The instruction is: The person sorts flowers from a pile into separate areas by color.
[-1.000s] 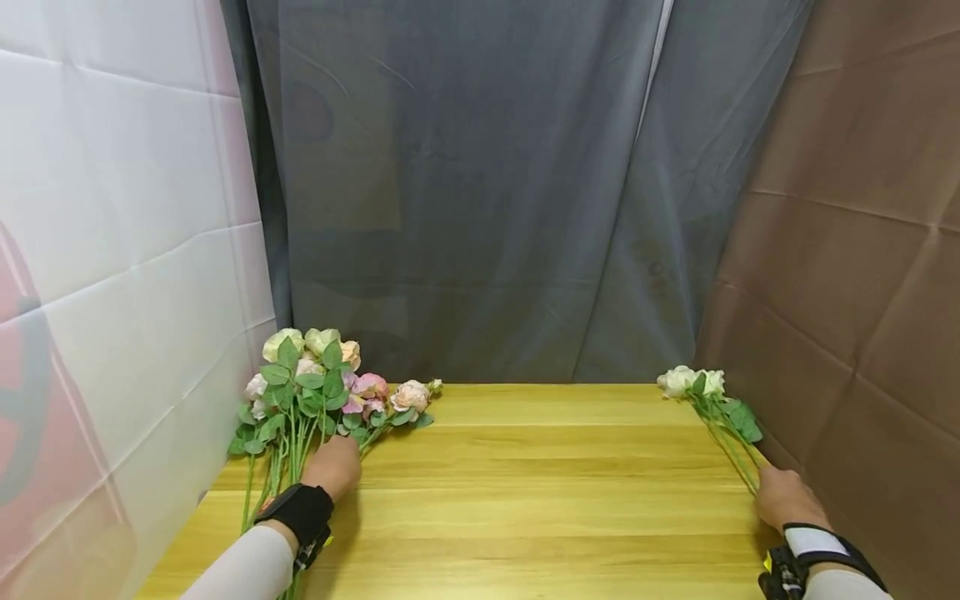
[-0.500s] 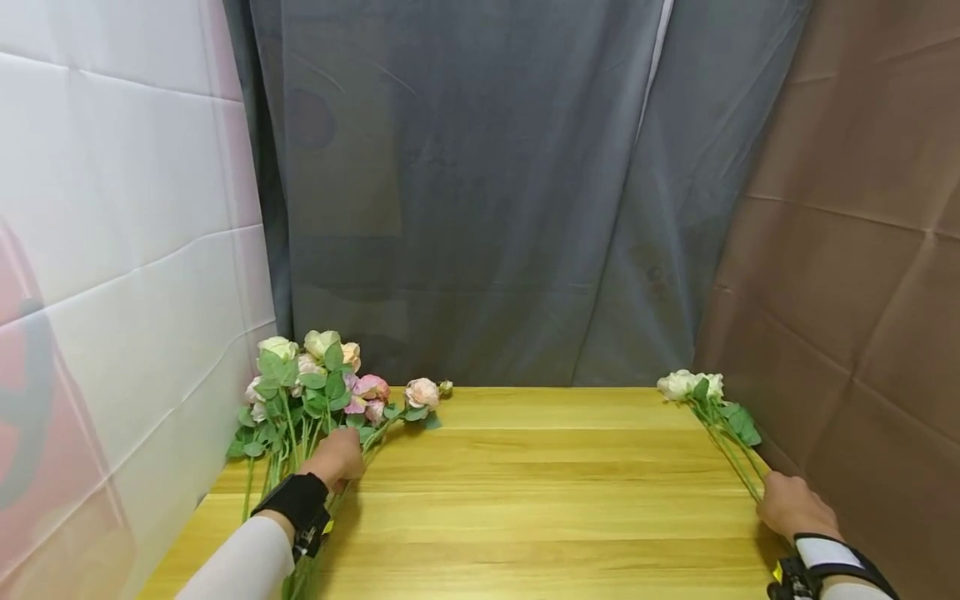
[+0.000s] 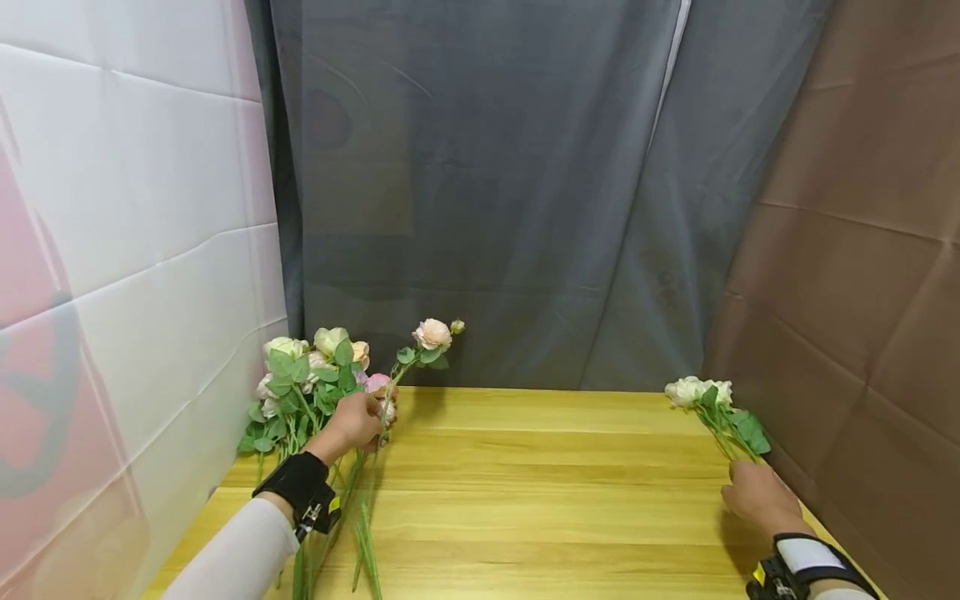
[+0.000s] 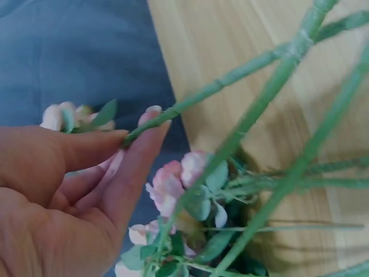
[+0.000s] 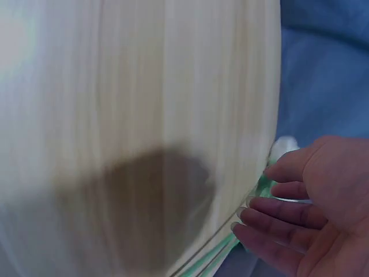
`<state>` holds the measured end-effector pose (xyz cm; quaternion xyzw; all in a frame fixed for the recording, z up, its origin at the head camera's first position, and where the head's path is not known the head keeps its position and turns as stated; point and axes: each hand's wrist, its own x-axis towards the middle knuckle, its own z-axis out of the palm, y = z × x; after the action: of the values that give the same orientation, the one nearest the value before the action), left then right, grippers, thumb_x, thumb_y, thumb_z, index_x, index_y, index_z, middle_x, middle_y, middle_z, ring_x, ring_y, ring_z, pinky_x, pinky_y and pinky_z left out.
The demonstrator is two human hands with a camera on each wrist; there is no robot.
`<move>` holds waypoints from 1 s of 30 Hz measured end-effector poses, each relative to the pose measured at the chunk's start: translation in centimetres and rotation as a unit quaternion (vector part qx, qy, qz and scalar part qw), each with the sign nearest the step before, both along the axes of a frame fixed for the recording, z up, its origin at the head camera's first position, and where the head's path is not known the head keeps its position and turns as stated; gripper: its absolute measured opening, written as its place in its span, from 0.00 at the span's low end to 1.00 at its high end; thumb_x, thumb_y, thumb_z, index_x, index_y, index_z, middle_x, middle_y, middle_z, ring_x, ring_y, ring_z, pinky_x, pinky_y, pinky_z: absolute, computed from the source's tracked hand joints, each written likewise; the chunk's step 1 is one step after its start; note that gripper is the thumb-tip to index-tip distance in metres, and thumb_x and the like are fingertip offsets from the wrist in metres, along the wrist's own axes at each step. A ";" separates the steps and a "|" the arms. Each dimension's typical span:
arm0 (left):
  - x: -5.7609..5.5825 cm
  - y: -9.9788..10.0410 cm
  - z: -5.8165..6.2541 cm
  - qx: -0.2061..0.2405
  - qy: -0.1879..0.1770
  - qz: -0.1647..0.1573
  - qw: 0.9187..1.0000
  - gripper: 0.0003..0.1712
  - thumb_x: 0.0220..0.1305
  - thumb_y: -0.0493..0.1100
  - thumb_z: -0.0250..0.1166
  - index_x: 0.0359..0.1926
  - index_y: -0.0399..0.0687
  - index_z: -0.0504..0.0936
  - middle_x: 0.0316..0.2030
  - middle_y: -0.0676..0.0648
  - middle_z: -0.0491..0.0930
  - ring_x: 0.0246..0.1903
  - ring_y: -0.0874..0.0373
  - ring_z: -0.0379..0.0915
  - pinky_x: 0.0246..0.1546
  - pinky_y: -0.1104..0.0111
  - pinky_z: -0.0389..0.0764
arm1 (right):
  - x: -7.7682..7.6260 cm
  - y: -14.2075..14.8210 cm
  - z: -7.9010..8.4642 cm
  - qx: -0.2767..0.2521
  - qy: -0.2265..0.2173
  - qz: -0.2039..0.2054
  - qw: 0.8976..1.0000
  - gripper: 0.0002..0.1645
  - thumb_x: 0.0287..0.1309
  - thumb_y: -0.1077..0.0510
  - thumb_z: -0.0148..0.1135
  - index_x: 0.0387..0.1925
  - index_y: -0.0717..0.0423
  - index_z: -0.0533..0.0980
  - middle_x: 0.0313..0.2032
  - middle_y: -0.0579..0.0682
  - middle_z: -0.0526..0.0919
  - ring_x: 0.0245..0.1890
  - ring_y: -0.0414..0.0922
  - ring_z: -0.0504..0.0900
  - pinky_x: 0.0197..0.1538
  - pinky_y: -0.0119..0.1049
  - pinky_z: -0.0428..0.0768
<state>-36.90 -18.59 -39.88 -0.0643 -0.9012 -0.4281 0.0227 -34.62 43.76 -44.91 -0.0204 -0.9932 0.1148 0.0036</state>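
Note:
My left hand pinches the green stem of a pale peach rose with a small bud, between thumb and fingers. That rose stands raised and tilted above the table. Beneath and beside this hand lies a bunch of pale green, pink and peach artificial flowers, partly covered by the hand. At the right, white roses lie on the table by its far right corner. My right hand is over their stems, its fingers loosely bent and apart, gripping nothing.
The wooden table spans the space between the hands. A grey curtain hangs behind it, a white printed cloth at the left and a brown cloth at the right.
My left hand has drawn the peach rose up and away from the bunch, with its stem lifted off the table. My right hand has let go of the white roses' stems and shifted left.

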 end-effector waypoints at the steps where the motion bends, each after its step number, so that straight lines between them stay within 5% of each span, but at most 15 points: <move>1: -0.1 0.1 0.1 0.011 0.009 0.006 1.000 0.17 0.62 0.23 0.56 0.21 0.43 0.69 0.14 0.52 0.60 0.16 0.58 0.70 0.19 0.68 0.77 | -0.1 -0.6 0.1 0.003 0.014 0.010 1.000 0.07 0.60 0.64 0.59 0.35 0.68 0.76 0.28 0.58 0.78 0.27 0.51 0.76 0.28 0.45 0.73; 8: -0.3 1.0 1.4 0.070 0.036 0.020 0.997 0.05 0.70 0.27 0.58 0.35 0.31 0.77 0.25 0.42 0.76 0.30 0.43 0.87 0.30 0.56 0.90 | -0.8 -5.6 1.1 -0.002 0.077 0.057 0.995 0.13 0.60 0.65 0.63 0.42 0.73 0.76 0.36 0.66 0.82 0.32 0.55 0.81 0.31 0.52 0.80; 12: -0.1 2.0 2.0 0.091 0.038 0.008 0.995 0.05 0.70 0.26 0.58 0.34 0.30 0.75 0.25 0.43 0.73 0.33 0.40 0.87 0.29 0.58 0.89 | -0.9 -9.4 1.8 -0.026 0.111 0.085 0.990 0.14 0.58 0.65 0.64 0.43 0.73 0.78 0.33 0.61 0.83 0.29 0.51 0.81 0.31 0.50 0.82; 19: 0.1 4.9 1.9 0.157 0.027 -0.015 0.987 0.02 0.68 0.23 0.57 0.36 0.26 0.76 0.24 0.41 0.73 0.34 0.38 0.87 0.29 0.59 0.90 | 0.0 -18.5 2.6 -0.141 0.101 0.148 0.974 0.12 0.59 0.63 0.69 0.43 0.66 0.81 0.35 0.55 0.86 0.35 0.51 0.85 0.34 0.46 0.85; 22: 0.1 6.6 1.6 0.186 0.020 -0.023 0.982 0.02 0.67 0.22 0.57 0.38 0.25 0.77 0.28 0.38 0.77 0.34 0.38 0.87 0.29 0.59 0.90 | 1.0 -22.4 3.0 -0.222 0.040 0.206 0.952 0.16 0.63 0.62 0.68 0.50 0.67 0.79 0.40 0.58 0.85 0.37 0.54 0.87 0.34 0.45 0.87; 25: 0.0 8.5 1.3 0.202 0.013 -0.039 0.979 0.01 0.68 0.23 0.58 0.38 0.25 0.76 0.30 0.37 0.78 0.34 0.38 0.87 0.29 0.59 0.90 | 1.9 -25.7 3.1 -0.304 -0.046 0.258 0.916 0.22 0.67 0.61 0.66 0.57 0.70 0.76 0.45 0.60 0.84 0.40 0.59 0.87 0.37 0.48 0.89; 30: 0.3 11.3 0.9 0.217 0.008 -0.073 0.973 0.02 0.68 0.24 0.59 0.38 0.24 0.76 0.30 0.36 0.79 0.35 0.38 0.87 0.30 0.60 0.90 | 3.2 -29.5 3.1 -0.390 -0.141 0.284 0.865 0.28 0.71 0.61 0.62 0.64 0.75 0.69 0.48 0.61 0.82 0.45 0.62 0.86 0.43 0.55 0.89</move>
<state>-36.64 -7.28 -38.98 -0.1263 -0.7793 -0.6137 0.0120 -31.45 14.26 -41.79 0.2470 -0.8202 0.4846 -0.1771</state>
